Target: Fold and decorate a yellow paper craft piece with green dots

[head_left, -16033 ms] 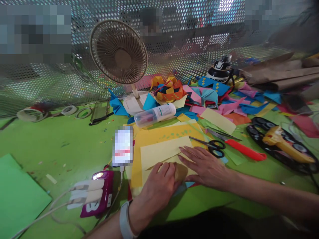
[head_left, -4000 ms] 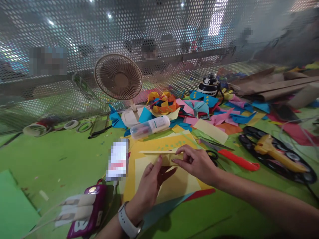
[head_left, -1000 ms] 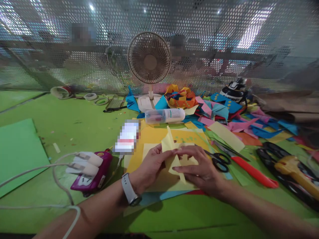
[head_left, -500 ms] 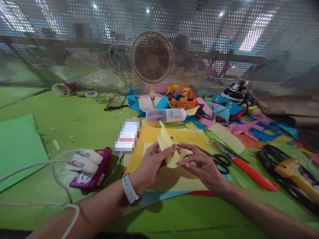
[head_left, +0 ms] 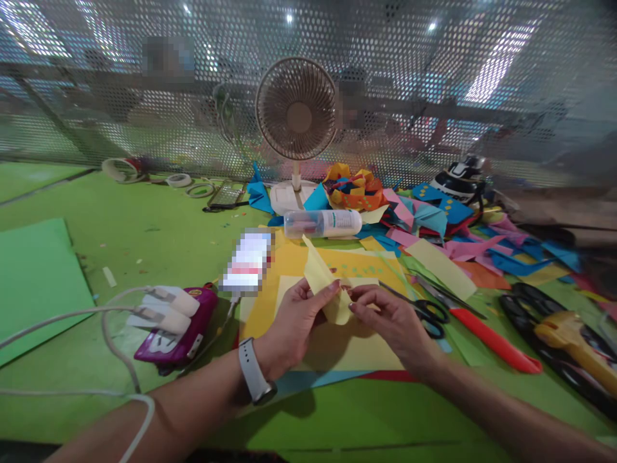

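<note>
A small, folded piece of pale yellow paper (head_left: 319, 270) is raised in front of the person, above a stack of coloured sheets on the bright green surface (head_left: 159, 238). The left hand (head_left: 295, 325), below which a watch with a pale strap (head_left: 251, 372) circles the wrist, clamps the paper between thumb and fingers, one corner pointing up and away. The right hand (head_left: 398, 325) has its thumb and fingertips drawn close at the paper's right edge; whether they pinch it, I cannot tell. In the stack, a large pale yellow sheet (head_left: 315, 357) lies on a deeper yellow sheet (head_left: 263, 315) bearing green marks, with blue and red edges showing below. Left of the stack lie a phone with a blurred-out screen (head_left: 247, 260) and a purple power block (head_left: 202, 312) with white plugs (head_left: 168, 312) in it. To the right are black-handled scissors (head_left: 434, 312) and a cutting tool with a long red handle (head_left: 496, 339). Beyond the stack, a clear plastic bottle with a white label (head_left: 322, 223) lies on its side before a beige round fan (head_left: 299, 117), beside a heap of colourful folded papers (head_left: 419, 215).
</note>
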A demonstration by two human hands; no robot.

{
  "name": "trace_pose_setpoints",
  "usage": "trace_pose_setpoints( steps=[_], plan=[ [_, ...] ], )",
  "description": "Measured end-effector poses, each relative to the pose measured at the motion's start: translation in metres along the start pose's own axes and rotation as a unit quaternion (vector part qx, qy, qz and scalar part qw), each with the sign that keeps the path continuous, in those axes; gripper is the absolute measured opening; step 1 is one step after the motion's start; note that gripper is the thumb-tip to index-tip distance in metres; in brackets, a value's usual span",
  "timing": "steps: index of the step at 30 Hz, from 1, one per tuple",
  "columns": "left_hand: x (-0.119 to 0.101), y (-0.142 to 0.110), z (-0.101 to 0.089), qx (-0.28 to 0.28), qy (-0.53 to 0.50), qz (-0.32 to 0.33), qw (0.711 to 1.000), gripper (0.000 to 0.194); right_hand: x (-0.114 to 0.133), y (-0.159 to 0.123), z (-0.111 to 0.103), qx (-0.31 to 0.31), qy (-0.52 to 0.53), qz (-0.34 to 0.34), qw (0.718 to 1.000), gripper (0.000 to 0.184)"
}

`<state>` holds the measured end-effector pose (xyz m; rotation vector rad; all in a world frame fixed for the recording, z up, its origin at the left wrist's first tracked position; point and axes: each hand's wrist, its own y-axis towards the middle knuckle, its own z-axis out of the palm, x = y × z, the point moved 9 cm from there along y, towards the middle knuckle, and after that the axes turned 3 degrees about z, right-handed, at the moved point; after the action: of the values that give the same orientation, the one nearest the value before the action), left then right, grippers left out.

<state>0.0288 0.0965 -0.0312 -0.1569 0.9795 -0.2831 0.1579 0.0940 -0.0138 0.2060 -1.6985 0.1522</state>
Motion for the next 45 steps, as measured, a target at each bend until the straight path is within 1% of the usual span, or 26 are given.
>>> trace_pose_setpoints(
  steps=[4,7,11,14,19,23,31,38,43,45],
  plan=[
    [0.004,-0.002,0.002,0.006,-0.009,-0.011,1.0,0.026,-0.008,0.0,0.002,0.007,0.038,0.047,0.998,0.024],
    [0.006,-0.004,0.003,0.01,-0.013,-0.018,1.0,0.024,-0.012,-0.001,0.003,0.011,0.038,0.069,0.997,0.026],
    [0.007,-0.005,0.003,0.012,-0.019,-0.036,0.999,0.017,-0.011,-0.001,0.002,0.008,0.026,0.063,0.998,0.027],
    [0.005,-0.005,0.005,0.027,-0.026,-0.028,0.999,0.012,-0.011,0.0,-0.001,-0.004,0.014,0.06,0.998,0.029],
    [0.004,-0.007,0.014,0.073,-0.023,0.0,0.997,0.02,-0.012,0.002,-0.004,-0.009,0.015,0.054,0.998,0.03],
    [0.005,-0.01,0.018,0.088,-0.02,0.007,0.996,0.025,-0.01,0.003,-0.006,-0.016,0.006,0.047,0.999,0.03],
    [0.005,-0.011,0.018,0.089,-0.027,0.012,0.996,0.017,-0.004,0.0,-0.004,-0.017,0.009,0.046,0.999,0.029],
    [0.006,-0.012,0.018,0.076,-0.028,0.008,0.997,0.021,-0.006,0.001,-0.003,-0.015,0.029,0.044,0.999,0.029],
    [0.009,-0.011,0.009,0.039,-0.038,-0.003,0.998,0.016,-0.006,0.0,0.0,-0.007,0.029,0.051,0.998,0.029],
    [0.009,-0.012,0.009,0.039,-0.036,-0.006,0.999,0.018,-0.005,-0.001,0.001,-0.005,0.022,0.046,0.999,0.028]
  ],
)
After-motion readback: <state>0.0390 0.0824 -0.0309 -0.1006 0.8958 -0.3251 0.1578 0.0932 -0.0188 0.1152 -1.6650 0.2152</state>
